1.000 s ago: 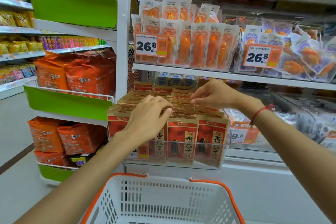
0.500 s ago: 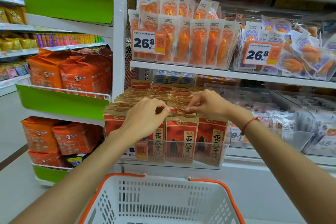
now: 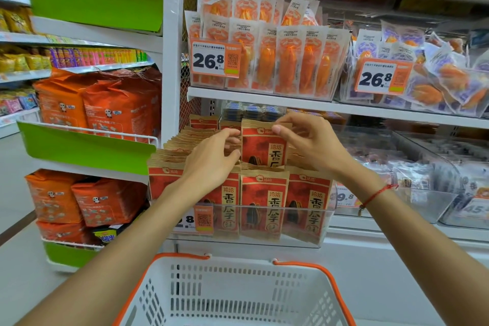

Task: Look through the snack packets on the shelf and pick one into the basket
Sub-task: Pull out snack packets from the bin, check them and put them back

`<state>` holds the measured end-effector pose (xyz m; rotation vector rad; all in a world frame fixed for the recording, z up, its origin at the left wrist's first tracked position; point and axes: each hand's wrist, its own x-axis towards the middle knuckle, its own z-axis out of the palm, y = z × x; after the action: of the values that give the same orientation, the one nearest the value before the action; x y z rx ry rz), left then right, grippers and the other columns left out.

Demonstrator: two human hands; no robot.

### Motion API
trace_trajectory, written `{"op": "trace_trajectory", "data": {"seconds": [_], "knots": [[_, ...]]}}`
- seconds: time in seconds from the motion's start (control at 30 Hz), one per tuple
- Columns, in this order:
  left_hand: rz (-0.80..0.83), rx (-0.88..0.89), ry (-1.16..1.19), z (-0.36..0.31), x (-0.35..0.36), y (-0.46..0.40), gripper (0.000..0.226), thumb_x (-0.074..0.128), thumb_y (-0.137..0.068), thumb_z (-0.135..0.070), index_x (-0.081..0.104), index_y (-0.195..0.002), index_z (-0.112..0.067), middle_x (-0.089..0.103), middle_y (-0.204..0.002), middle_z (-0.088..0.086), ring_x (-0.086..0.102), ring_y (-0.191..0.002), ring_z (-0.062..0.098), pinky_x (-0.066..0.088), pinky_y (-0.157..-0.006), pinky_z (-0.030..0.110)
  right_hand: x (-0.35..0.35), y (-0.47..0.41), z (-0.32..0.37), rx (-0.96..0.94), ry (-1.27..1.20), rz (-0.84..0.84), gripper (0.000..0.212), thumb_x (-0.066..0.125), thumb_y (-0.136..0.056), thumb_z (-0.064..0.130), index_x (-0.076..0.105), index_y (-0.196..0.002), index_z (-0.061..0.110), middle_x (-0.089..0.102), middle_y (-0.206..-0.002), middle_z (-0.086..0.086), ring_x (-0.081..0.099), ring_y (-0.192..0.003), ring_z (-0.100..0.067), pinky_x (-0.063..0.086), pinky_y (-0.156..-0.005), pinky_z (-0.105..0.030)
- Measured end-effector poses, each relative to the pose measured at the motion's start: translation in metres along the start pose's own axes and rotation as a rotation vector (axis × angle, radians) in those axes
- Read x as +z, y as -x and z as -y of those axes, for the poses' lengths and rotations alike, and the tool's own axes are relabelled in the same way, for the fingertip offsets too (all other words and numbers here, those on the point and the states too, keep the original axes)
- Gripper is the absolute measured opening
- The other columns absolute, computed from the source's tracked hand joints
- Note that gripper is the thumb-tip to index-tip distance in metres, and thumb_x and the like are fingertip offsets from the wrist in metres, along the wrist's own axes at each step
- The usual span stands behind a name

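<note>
Fingers: my right hand pinches the top corner of one red-and-kraft paper sunflower-seed packet, thumb in front, fingers curled behind. My left hand has its fingertips against the packet's left edge and its thumb spread below; I cannot tell whether it grips or only steadies.

Change: half a second ago both hands were low among the packet tops, riffling through them; now this one packet stands lifted well above its neighbours, upright, its printed face towards me.

Meaning: I judge the looking-through finished and the picking begun. The packet is not yet free, since its lower part is still tucked behind the front row.

Packet: flat, stiff-looking pouch, brown crimped top band, red face with a dark seed picture and large black characters. It looks light and should hold its shape in a pinch.

Where: in the clear plastic shelf bin, middle column, behind the front row of matching seed packets, beneath the white shelf board.

Basket: white slotted plastic basket with orange handles waits directly below the bin, with no packet in the part I can see.

Next: lift clear, bring it down and towards me, release over the basket.
</note>
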<state>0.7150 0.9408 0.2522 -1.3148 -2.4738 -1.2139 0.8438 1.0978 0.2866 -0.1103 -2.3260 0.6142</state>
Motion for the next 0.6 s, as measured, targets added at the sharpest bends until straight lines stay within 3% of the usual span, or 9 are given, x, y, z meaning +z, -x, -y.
{"op": "trace_trajectory", "data": {"seconds": [0.1, 0.17, 0.23, 0.3, 0.37, 0.43, 0.6], "knots": [[0.076, -0.010, 0.003, -0.002, -0.001, 0.002, 0.035, 0.048, -0.098, -0.016, 0.058, -0.129, -0.029, 0.067, -0.118, -0.006, 0.061, -0.110, 0.018, 0.048, -0.097, 0.041, 0.006, -0.001, 0.002, -0.007, -0.051, -0.028, 0.013, 0.062, -0.093, 0.027, 0.070, -0.090, 0.018, 0.071, -0.085, 0.009, 0.066, -0.084, -0.005, 0.054, -0.075, -0.025], [0.103, -0.041, 0.046, -0.004, -0.001, 0.002, 0.029, 0.047, -0.097, -0.026, 0.061, -0.122, -0.032, 0.072, -0.104, -0.004, 0.066, -0.099, 0.022, 0.049, -0.093, 0.042, 0.008, 0.001, 0.003, 0.008, -0.091, -0.071, 0.011, 0.064, -0.092, 0.026, 0.071, -0.090, 0.018, 0.072, -0.085, 0.010, 0.067, -0.083, -0.004, 0.054, -0.074, -0.022], [0.111, -0.048, 0.076, -0.006, -0.001, 0.003, 0.030, 0.052, -0.096, -0.038, 0.061, -0.124, -0.032, 0.071, -0.111, -0.005, 0.063, -0.107, 0.021, 0.048, -0.096, 0.041, 0.008, 0.004, 0.004, 0.029, -0.148, -0.084, 0.012, 0.066, -0.090, 0.027, 0.072, -0.093, 0.017, 0.072, -0.086, 0.009, 0.068, -0.082, -0.003, 0.054, -0.073, -0.018], [0.107, -0.007, 0.067, -0.005, 0.000, 0.005, 0.032, 0.057, -0.095, -0.041, 0.061, -0.124, -0.030, 0.065, -0.125, -0.009, 0.057, -0.119, 0.016, 0.045, -0.101, 0.043, 0.007, 0.007, 0.004, 0.090, -0.163, -0.003, 0.015, 0.069, -0.086, 0.031, 0.071, -0.098, 0.021, 0.073, -0.090, 0.010, 0.068, -0.085, -0.002, 0.054, -0.075, -0.017], [0.069, 0.030, 0.088, -0.005, 0.000, 0.007, 0.030, 0.058, -0.094, -0.041, 0.062, -0.122, -0.029, 0.063, -0.127, -0.010, 0.056, -0.120, 0.014, 0.045, -0.100, 0.042, 0.005, 0.009, 0.000, 0.168, -0.041, 0.178, 0.023, 0.074, -0.082, 0.034, 0.066, -0.103, 0.030, 0.072, -0.097, 0.014, 0.066, -0.089, 0.001, 0.054, -0.081, -0.019], [0.009, 0.054, 0.139, -0.005, -0.001, 0.006, 0.032, 0.057, -0.095, -0.042, 0.061, -0.123, -0.028, 0.065, -0.124, -0.010, 0.058, -0.117, 0.012, 0.047, -0.096, 0.038, 0.006, 0.012, -0.003, 0.186, 0.086, 0.241, 0.027, 0.074, -0.083, 0.032, 0.065, -0.108, 0.032, 0.070, -0.102, 0.015, 0.065, -0.094, 0.001, 0.053, -0.087, -0.025], [-0.134, 0.101, 0.344, -0.015, -0.011, 0.007, 0.041, 0.057, -0.095, -0.039, 0.056, -0.133, -0.024, 0.062, -0.129, -0.009, 0.055, -0.122, 0.011, 0.044, -0.104, 0.042, 0.004, 0.009, 0.017, 0.023, -0.097, 0.016, 0.037, 0.071, -0.087, 0.015, 0.061, -0.121, 0.021, 0.066, -0.109, 0.016, 0.062, -0.102, 0.005, 0.046, -0.087, -0.010]]}}
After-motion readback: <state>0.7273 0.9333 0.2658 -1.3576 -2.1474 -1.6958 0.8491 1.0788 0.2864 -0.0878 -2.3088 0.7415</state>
